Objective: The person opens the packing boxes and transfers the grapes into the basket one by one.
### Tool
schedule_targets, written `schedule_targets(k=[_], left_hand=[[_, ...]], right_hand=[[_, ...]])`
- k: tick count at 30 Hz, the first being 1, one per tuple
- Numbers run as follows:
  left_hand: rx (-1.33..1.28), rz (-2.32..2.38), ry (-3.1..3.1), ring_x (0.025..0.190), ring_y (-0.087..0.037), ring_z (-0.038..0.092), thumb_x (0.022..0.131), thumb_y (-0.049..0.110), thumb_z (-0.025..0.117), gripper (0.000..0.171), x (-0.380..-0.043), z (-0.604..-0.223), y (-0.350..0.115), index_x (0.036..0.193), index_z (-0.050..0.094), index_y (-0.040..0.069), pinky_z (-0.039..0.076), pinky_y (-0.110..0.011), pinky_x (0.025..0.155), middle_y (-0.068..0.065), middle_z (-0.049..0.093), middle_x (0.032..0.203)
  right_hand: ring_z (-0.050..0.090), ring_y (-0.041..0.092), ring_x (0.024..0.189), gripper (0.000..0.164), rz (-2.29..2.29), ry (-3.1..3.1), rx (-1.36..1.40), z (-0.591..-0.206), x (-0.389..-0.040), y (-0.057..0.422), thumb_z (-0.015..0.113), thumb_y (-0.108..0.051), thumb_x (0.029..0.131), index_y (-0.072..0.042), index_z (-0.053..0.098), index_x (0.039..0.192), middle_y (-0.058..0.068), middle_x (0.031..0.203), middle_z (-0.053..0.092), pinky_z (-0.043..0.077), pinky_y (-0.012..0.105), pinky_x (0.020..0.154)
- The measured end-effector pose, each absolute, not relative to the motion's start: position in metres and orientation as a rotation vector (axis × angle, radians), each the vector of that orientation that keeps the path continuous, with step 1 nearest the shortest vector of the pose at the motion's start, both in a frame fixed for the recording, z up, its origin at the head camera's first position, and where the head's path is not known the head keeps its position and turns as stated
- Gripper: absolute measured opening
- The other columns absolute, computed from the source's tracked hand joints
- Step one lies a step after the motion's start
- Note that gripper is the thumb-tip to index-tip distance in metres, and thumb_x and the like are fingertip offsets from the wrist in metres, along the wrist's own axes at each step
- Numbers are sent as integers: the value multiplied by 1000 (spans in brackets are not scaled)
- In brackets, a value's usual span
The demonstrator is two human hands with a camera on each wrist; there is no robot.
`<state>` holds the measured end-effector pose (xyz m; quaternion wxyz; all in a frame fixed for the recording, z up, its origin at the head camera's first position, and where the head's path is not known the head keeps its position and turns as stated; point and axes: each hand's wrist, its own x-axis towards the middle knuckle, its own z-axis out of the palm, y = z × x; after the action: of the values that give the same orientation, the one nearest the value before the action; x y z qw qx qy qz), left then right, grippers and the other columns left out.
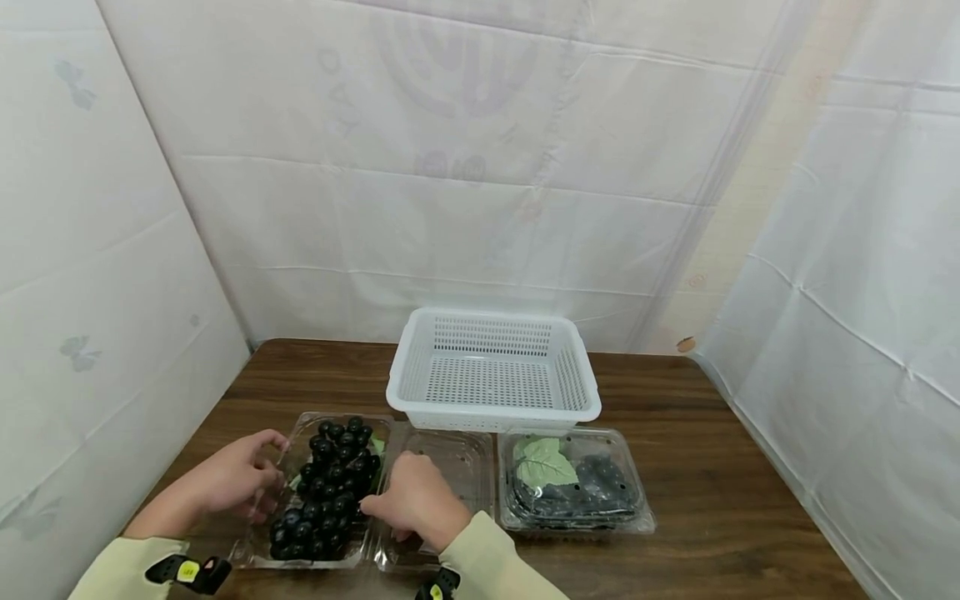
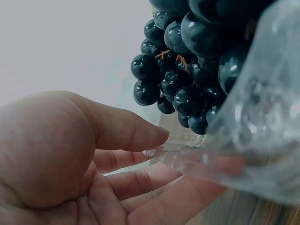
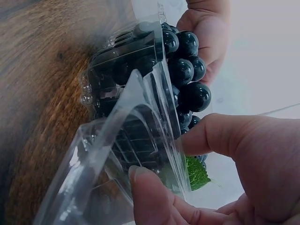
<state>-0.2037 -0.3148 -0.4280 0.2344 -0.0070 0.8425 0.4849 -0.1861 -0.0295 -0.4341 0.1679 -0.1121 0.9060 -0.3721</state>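
Observation:
A bunch of dark grapes (image 1: 330, 483) lies in an opened clear plastic clamshell box (image 1: 300, 429), its hinged lid (image 1: 457, 454) laid out to the right. My left hand (image 1: 238, 475) holds the box's left rim; in the left wrist view its thumb (image 2: 136, 129) is above the edge and its fingers are partly behind the plastic. My right hand (image 1: 420, 500) grips the side by the lid. In the right wrist view its thumb (image 3: 206, 136) is over the rim by the grapes, with another finger outside the wall. A green leaf (image 3: 198, 173) shows beneath the grapes.
A white perforated plastic basket (image 1: 401, 400) stands behind the boxes. To the right is a second, closed clear box (image 1: 637, 508) with dark grapes and a green leaf. The dark wooden table (image 1: 720, 492) is bordered by white sheeting at the back and sides.

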Motion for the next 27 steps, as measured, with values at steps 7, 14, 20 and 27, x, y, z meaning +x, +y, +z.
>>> schedule_targets(k=[7, 14, 20, 27], left_hand=[[6, 1372, 2264, 67, -26, 60, 105, -2, 42, 34, -204, -428, -320, 137, 32, -5, 53, -41, 58, -15, 63, 88], [-11, 1366, 2259, 64, -25, 58, 104, -3, 43, 35, -205, -426, -318, 137, 31, -6, 53, -41, 58, -14, 62, 86], [-62, 1314, 2295, 61, -23, 55, 103, -4, 43, 37, -206, -425, -316, 137, 32, -5, 54, -40, 57, -16, 64, 87], [-77, 1334, 2265, 64, -24, 59, 103, -3, 44, 38, -207, -428, -317, 138, 31, -5, 54, -41, 57, -17, 64, 92]], right_hand=[[58, 20, 39, 51, -1007, 2598, -306, -432, -190, -27, 76, -35, 89, -12, 54, 49, 2, 40, 54, 50, 28, 50], [33, 12, 35, 48, -1080, 2633, -366, -422, -192, -22, 73, -36, 93, -14, 49, 58, -4, 44, 39, 34, 28, 41], [44, 10, 48, 40, -1105, 2630, -439, -409, -196, -28, 73, -41, 94, -4, 68, 109, 5, 75, 65, 43, 28, 56], [69, 12, 72, 48, -1149, 2471, -390, -397, -198, -35, 74, -45, 93, -9, 69, 125, 3, 93, 77, 59, 35, 75]])
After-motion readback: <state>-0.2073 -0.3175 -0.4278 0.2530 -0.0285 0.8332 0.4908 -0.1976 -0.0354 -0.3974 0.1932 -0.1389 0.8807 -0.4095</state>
